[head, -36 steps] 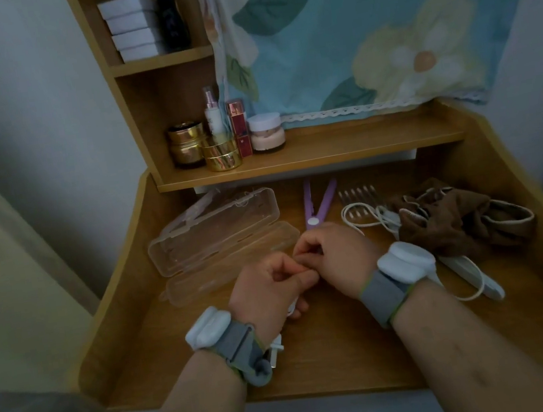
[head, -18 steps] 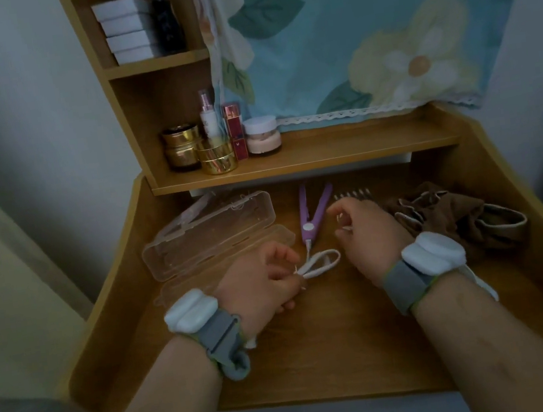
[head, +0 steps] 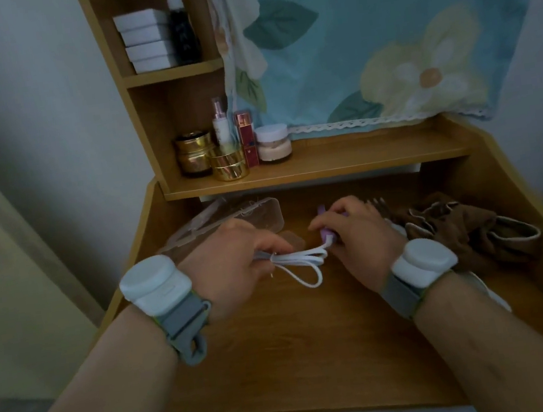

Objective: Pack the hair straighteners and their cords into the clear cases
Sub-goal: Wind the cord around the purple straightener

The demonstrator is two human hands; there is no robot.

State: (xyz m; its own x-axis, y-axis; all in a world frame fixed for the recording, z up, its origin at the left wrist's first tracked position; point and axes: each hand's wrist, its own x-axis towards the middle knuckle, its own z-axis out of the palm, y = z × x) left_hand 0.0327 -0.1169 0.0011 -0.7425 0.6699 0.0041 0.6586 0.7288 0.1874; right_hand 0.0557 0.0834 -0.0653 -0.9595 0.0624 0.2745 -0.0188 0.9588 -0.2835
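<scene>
My left hand [head: 235, 255] pinches the folded white cord [head: 299, 261], which loops down over the desk. The cord runs into the purple hair straightener [head: 328, 233], and my right hand [head: 356, 232] grips that straightener from above, hiding most of it. Behind my left hand lies an open clear case [head: 257, 213], partly hidden by that hand. A white straightener [head: 492, 297] pokes out beside my right forearm, mostly covered.
A brown cloth bag [head: 467, 232] lies at the right of the wooden desk [head: 300, 357]. Small metal hair clips [head: 374, 201] sit behind my right hand. Cosmetic jars [head: 226, 165] and bottles stand on the shelf above, white boxes [head: 145, 42] higher up.
My right hand has moved left from the clips onto the purple straightener and taken hold of it. My left hand has lifted the bundled cord slightly; the camera has come closer.
</scene>
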